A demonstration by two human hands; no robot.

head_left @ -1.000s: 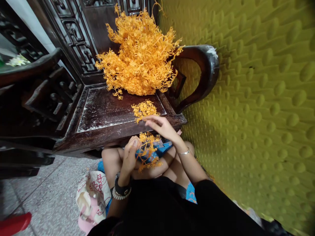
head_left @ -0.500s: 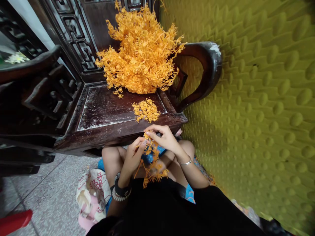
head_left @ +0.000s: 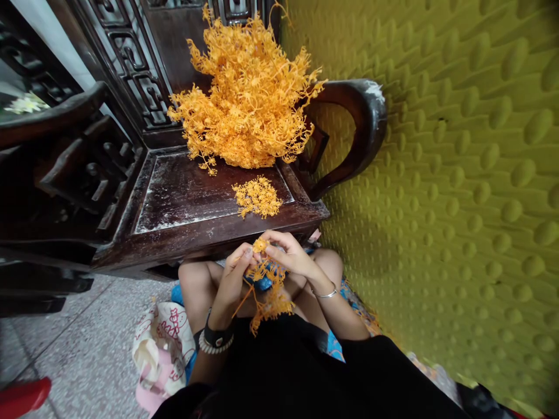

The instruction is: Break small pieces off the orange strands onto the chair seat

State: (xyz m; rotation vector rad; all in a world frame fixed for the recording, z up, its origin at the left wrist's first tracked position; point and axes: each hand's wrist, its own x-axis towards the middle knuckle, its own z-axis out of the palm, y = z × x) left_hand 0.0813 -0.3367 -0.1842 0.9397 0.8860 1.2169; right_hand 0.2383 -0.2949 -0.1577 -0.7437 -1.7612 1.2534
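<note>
Between my two hands, above my lap, is an orange plastic flower sprig (head_left: 275, 299) with several branching stems. My left hand (head_left: 236, 273) is closed, thumb and fingers pinching the sprig's stems. Its lower branches hang down toward my black clothing. My right hand (head_left: 290, 253) pinches a small orange floret at the top of the sprig; whether that floret is still joined to the stem I cannot tell. In front of my hands, a small pile of loose orange florets (head_left: 257, 196) lies near the seat's front edge. Behind it stands a large heap of orange sprigs (head_left: 248, 99).
The dark wooden chair seat (head_left: 174, 198) has a curved armrest (head_left: 371, 128) at its right. A yellow-green embossed wall covering (head_left: 458, 174) runs along my right. On the floor at left sit a white and pink bag (head_left: 163, 343) and a red object (head_left: 26, 397).
My right hand has shifted slightly down, and a floret now shows between my fingertips. The sprig has stayed in my hands. The view has drifted slightly.
</note>
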